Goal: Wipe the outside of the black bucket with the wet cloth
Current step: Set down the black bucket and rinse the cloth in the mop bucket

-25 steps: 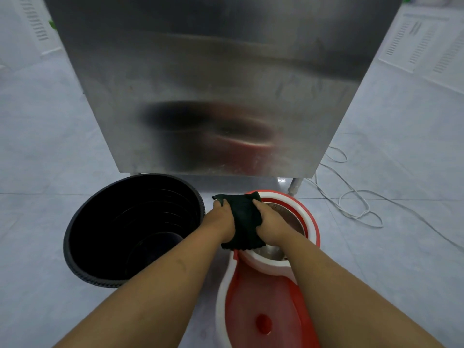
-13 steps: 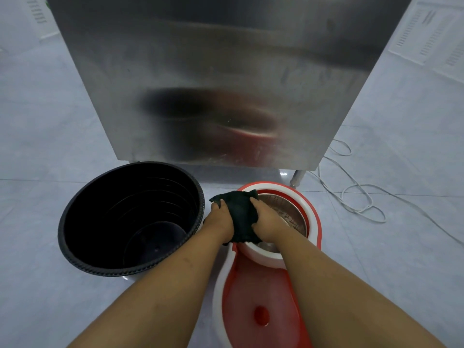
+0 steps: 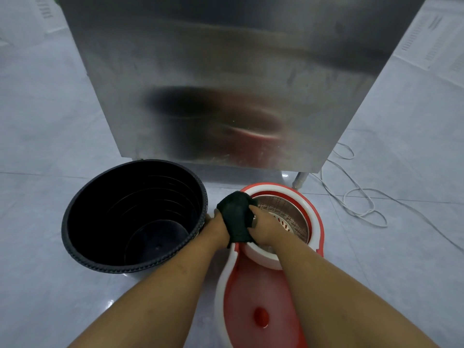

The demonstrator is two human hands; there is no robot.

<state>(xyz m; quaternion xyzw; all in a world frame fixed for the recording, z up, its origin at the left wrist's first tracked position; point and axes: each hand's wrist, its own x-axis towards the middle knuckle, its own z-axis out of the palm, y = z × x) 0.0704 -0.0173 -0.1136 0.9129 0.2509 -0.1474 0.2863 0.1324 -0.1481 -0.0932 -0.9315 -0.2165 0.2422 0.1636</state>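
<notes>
A black bucket stands open on the floor at the left, its inside dark. A dark cloth is bunched between my two hands over the left rim of a red and white mop bucket. My left hand grips the cloth's left side, just right of the black bucket's rim. My right hand grips its right side, above the metal spinner basket.
A tall steel cabinet rises right behind both buckets, one leg showing at the right. A white cable loops across the grey tiled floor to the right. The red basin of the mop bucket lies between my forearms.
The cloth has been squeezed into a tighter bunch between my hands. Both hands stay over the mop bucket's rim; the view has shifted slightly.
</notes>
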